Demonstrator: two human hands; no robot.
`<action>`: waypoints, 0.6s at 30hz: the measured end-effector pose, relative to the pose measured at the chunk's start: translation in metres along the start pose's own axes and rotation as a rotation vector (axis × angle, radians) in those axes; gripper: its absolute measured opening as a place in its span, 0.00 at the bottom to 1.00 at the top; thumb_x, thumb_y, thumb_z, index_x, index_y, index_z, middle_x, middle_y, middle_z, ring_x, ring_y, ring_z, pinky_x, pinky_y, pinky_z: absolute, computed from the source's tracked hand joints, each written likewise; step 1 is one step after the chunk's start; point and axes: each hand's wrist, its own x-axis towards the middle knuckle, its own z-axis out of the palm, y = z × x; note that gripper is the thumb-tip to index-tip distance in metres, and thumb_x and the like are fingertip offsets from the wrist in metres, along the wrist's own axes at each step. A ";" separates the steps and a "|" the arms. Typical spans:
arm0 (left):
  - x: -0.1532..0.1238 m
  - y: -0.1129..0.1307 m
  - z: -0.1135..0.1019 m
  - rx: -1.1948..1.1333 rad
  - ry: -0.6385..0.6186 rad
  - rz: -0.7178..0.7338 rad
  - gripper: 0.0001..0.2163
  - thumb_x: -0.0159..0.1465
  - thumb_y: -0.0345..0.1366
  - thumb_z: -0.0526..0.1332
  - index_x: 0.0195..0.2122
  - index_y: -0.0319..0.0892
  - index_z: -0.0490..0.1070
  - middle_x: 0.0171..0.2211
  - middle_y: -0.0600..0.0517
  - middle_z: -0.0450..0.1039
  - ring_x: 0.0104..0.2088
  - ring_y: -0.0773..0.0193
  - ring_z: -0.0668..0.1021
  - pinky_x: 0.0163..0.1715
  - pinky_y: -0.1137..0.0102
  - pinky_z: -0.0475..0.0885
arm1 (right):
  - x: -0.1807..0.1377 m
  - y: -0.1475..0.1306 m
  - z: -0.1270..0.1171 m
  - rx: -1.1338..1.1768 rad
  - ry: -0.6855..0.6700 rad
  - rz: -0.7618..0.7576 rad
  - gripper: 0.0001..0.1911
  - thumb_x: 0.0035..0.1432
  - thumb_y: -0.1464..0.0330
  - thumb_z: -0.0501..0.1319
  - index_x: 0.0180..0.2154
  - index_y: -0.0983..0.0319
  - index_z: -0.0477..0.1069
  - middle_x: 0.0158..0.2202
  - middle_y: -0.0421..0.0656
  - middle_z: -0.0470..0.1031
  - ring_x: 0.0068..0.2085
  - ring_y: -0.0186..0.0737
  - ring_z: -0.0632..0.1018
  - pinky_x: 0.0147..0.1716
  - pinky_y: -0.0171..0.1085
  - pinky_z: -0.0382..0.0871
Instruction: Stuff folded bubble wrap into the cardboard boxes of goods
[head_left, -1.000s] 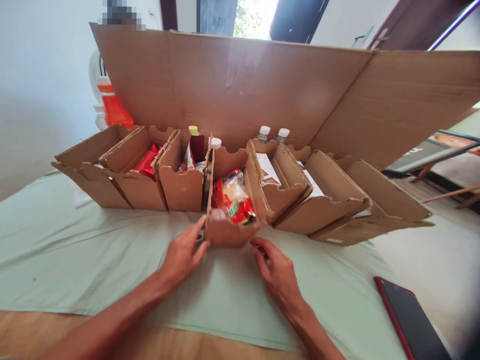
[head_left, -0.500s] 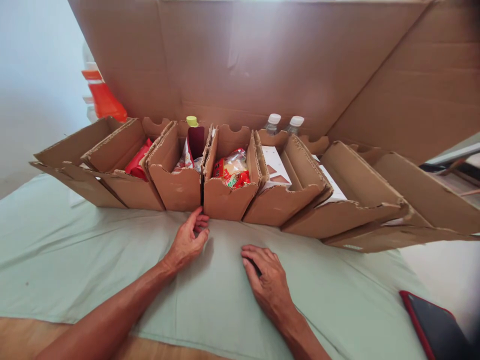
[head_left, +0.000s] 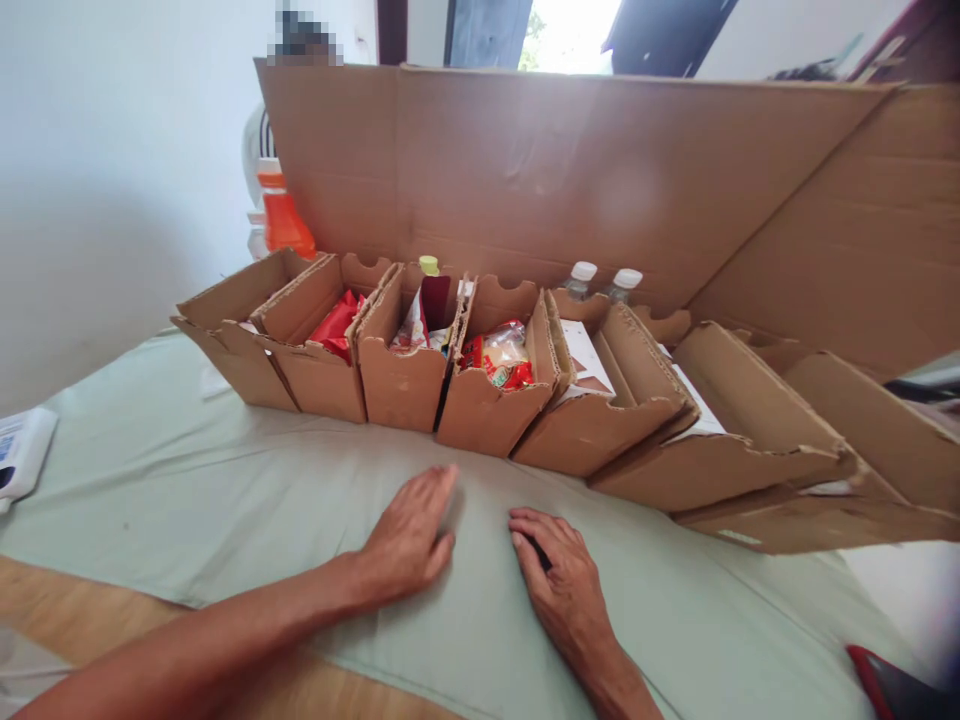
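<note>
My left hand [head_left: 411,530] is over the pale green cloth [head_left: 300,510], fingers stretched out, thumb apart, nothing held. It is a little in front of the row of cardboard bins, nearest to the bin [head_left: 484,415] with a red and clear snack packet [head_left: 506,355]. My right hand [head_left: 562,580] rests on the cloth with loosely bent fingers and a gap beside the thumb, also holding nothing. Left of the middle bin, another bin [head_left: 401,385] holds a maroon and white packet [head_left: 431,310]. To its right, a bin [head_left: 592,435] holds a white box [head_left: 586,350].
A red packet [head_left: 341,322] lies in a bin further left. Behind the bins are an orange bottle [head_left: 286,222], white-capped bottles [head_left: 583,272] and a tall cardboard panel [head_left: 562,170]. A white container [head_left: 26,450] lies far left, a red-edged dark device [head_left: 900,690] at lower right. Someone is partly visible behind the panel.
My left hand has drawn back from the foot of the middle bins toward me. My right hand stays on the cloth. The view has tilted up and turned left.
</note>
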 end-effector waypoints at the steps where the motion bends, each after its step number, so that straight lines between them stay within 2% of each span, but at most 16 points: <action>1: -0.010 0.005 -0.003 0.060 -0.082 0.064 0.35 0.60 0.30 0.60 0.70 0.42 0.56 0.69 0.38 0.61 0.69 0.43 0.63 0.68 0.43 0.56 | 0.000 0.000 0.000 -0.001 -0.002 0.002 0.13 0.69 0.65 0.55 0.40 0.58 0.78 0.41 0.46 0.83 0.42 0.46 0.83 0.41 0.46 0.75; 3: -0.030 0.013 -0.011 0.124 -0.216 0.155 0.32 0.61 0.32 0.63 0.67 0.47 0.61 0.70 0.43 0.61 0.71 0.43 0.61 0.70 0.43 0.51 | 0.000 0.000 -0.001 -0.004 0.009 0.011 0.13 0.69 0.65 0.55 0.40 0.58 0.78 0.41 0.46 0.83 0.42 0.46 0.83 0.42 0.46 0.76; 5: -0.050 0.017 -0.015 0.142 -0.273 0.198 0.32 0.61 0.37 0.65 0.67 0.49 0.61 0.70 0.44 0.59 0.71 0.42 0.60 0.70 0.43 0.50 | 0.003 -0.006 -0.001 0.001 0.038 0.014 0.13 0.69 0.65 0.55 0.40 0.58 0.78 0.39 0.45 0.84 0.40 0.45 0.83 0.41 0.45 0.77; 7: -0.069 0.015 -0.012 0.155 -0.252 0.244 0.33 0.61 0.40 0.66 0.67 0.47 0.60 0.69 0.42 0.61 0.70 0.40 0.62 0.69 0.43 0.53 | 0.013 -0.021 -0.003 0.039 0.033 -0.016 0.12 0.69 0.66 0.55 0.40 0.59 0.78 0.38 0.44 0.83 0.38 0.43 0.84 0.40 0.41 0.78; 9: -0.086 0.009 -0.002 0.212 -0.181 0.307 0.28 0.65 0.38 0.65 0.65 0.46 0.63 0.67 0.42 0.65 0.68 0.41 0.66 0.68 0.44 0.57 | 0.033 -0.045 -0.007 0.102 -0.001 -0.069 0.10 0.69 0.68 0.56 0.41 0.58 0.77 0.38 0.42 0.83 0.38 0.39 0.84 0.39 0.36 0.78; 11: -0.099 0.003 0.010 0.274 -0.085 0.370 0.20 0.69 0.33 0.61 0.62 0.48 0.67 0.63 0.44 0.72 0.64 0.45 0.71 0.66 0.48 0.61 | 0.063 -0.075 -0.011 0.159 -0.011 -0.107 0.09 0.68 0.69 0.57 0.45 0.58 0.76 0.39 0.41 0.83 0.38 0.37 0.84 0.40 0.33 0.77; 13: -0.108 -0.002 0.018 0.255 -0.017 0.407 0.16 0.71 0.32 0.59 0.59 0.52 0.70 0.58 0.48 0.77 0.61 0.50 0.76 0.65 0.52 0.65 | 0.102 -0.104 -0.013 0.192 0.010 -0.098 0.13 0.68 0.69 0.57 0.52 0.58 0.73 0.39 0.41 0.83 0.36 0.36 0.83 0.40 0.33 0.75; 16: -0.114 -0.006 0.021 0.042 -0.015 0.385 0.14 0.72 0.37 0.58 0.58 0.57 0.71 0.51 0.52 0.82 0.57 0.54 0.79 0.64 0.57 0.67 | 0.163 -0.132 -0.006 0.151 -0.067 -0.011 0.26 0.67 0.69 0.56 0.65 0.60 0.61 0.35 0.39 0.83 0.29 0.37 0.81 0.34 0.35 0.73; 18: -0.114 -0.006 0.020 -0.123 -0.019 0.308 0.14 0.73 0.40 0.56 0.57 0.57 0.73 0.47 0.52 0.84 0.54 0.56 0.81 0.63 0.57 0.68 | 0.195 -0.139 0.005 0.068 -0.154 0.028 0.28 0.65 0.71 0.56 0.65 0.61 0.61 0.31 0.39 0.82 0.26 0.39 0.80 0.32 0.36 0.71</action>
